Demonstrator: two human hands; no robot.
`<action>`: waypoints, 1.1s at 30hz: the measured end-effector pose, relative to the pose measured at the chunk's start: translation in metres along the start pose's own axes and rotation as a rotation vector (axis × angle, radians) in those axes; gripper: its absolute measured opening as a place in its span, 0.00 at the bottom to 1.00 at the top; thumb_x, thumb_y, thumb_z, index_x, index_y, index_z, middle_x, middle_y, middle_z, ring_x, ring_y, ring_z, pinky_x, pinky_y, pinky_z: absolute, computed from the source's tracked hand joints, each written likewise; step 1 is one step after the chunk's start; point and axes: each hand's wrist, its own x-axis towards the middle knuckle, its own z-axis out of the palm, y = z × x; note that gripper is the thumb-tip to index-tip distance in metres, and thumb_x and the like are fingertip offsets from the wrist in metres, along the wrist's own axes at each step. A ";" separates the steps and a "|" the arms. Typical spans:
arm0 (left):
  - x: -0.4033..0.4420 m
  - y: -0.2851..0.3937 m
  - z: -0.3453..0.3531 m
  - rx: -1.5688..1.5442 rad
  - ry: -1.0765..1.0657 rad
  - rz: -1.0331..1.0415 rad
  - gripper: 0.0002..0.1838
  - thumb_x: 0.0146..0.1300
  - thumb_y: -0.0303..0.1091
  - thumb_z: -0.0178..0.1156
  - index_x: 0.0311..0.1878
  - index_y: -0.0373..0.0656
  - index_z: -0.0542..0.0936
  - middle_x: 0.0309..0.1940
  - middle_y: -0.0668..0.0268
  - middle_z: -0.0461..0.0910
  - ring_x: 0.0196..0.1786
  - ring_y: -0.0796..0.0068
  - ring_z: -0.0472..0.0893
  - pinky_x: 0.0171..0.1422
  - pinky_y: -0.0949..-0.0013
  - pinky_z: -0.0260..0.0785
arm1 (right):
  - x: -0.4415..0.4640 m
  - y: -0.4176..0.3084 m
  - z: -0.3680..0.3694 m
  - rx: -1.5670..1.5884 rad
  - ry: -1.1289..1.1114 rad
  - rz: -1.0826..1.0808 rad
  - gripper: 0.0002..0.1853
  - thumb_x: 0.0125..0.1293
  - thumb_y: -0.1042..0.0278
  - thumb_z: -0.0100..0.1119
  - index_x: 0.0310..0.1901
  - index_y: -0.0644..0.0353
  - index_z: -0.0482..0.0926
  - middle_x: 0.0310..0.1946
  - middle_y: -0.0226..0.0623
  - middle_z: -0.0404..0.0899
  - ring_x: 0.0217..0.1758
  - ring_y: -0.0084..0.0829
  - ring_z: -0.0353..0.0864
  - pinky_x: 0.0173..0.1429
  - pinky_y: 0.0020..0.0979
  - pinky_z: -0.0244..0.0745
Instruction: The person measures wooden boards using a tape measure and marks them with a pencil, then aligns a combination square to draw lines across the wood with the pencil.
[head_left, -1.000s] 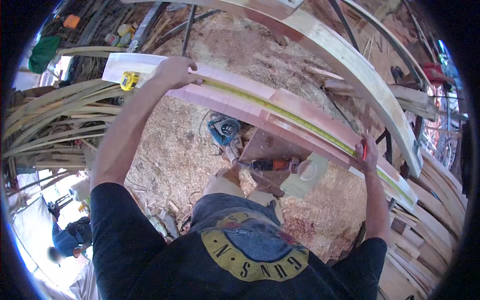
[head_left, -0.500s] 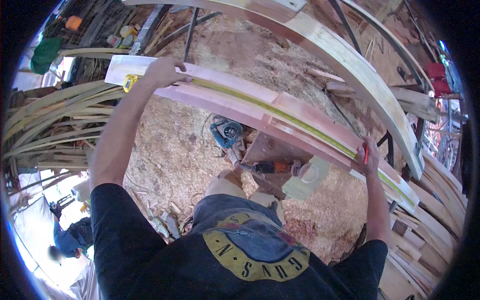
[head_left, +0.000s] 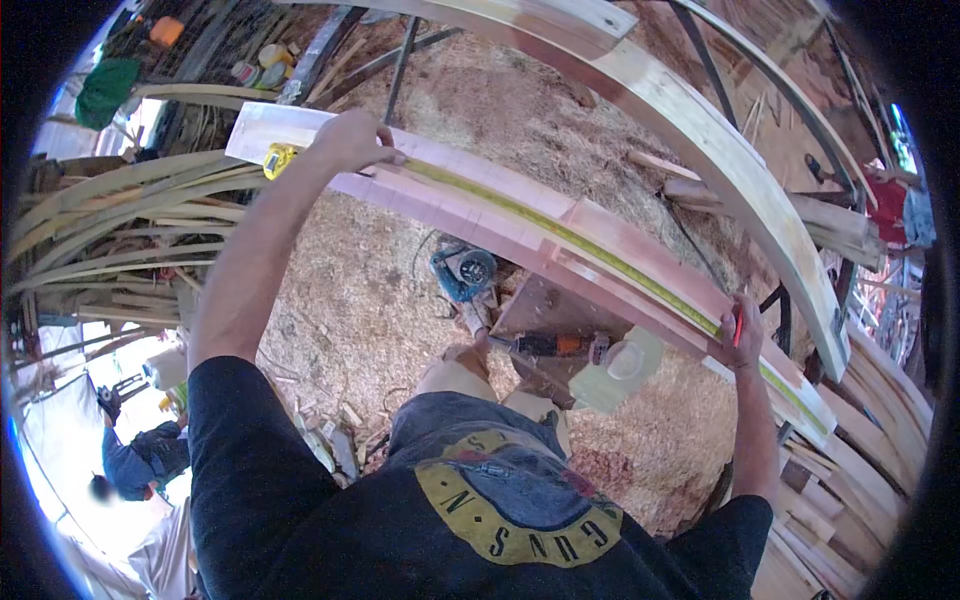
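Observation:
A long plank (head_left: 480,182), faintly pink with pale ends, runs across in front of me. Along it lies the stretched yellow blade of a tape measure (head_left: 540,219), whose yellow case (head_left: 278,160) is by my left wrist. My left hand (head_left: 350,143) is closed over the blade near the plank's left end, thumb and fingers curled. At the plank's right part, my right hand (head_left: 741,338) grips a red pencil (head_left: 738,328) upright between its fingers, against the blade and the plank's edge.
A blue power tool (head_left: 463,268) and an orange-and-black power tool (head_left: 555,345) sit low near my legs. A large curved beam (head_left: 690,110) arches beyond the plank. Curved wood strips (head_left: 110,210) are stacked at left. Another person (head_left: 150,460) is at lower left.
The whole view has shifted slightly, so the plank and surroundings appear a little lower and further right. Both hands keep their places on the plank and tape.

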 end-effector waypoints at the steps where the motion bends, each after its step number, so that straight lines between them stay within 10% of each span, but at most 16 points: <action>1: 0.001 -0.003 0.002 0.030 0.038 0.040 0.27 0.52 0.62 0.73 0.43 0.48 0.91 0.39 0.54 0.89 0.45 0.54 0.87 0.55 0.55 0.77 | 0.000 -0.001 0.000 -0.004 0.008 -0.009 0.24 0.67 0.53 0.57 0.55 0.64 0.75 0.37 0.47 0.75 0.40 0.46 0.77 0.48 0.44 0.74; 33: 0.009 -0.077 -0.014 -0.072 -0.068 0.097 0.27 0.55 0.60 0.71 0.46 0.47 0.91 0.44 0.52 0.86 0.51 0.52 0.84 0.58 0.56 0.75 | -0.002 0.003 0.002 -0.014 0.009 -0.019 0.23 0.66 0.52 0.55 0.54 0.64 0.75 0.34 0.45 0.72 0.39 0.45 0.75 0.45 0.44 0.72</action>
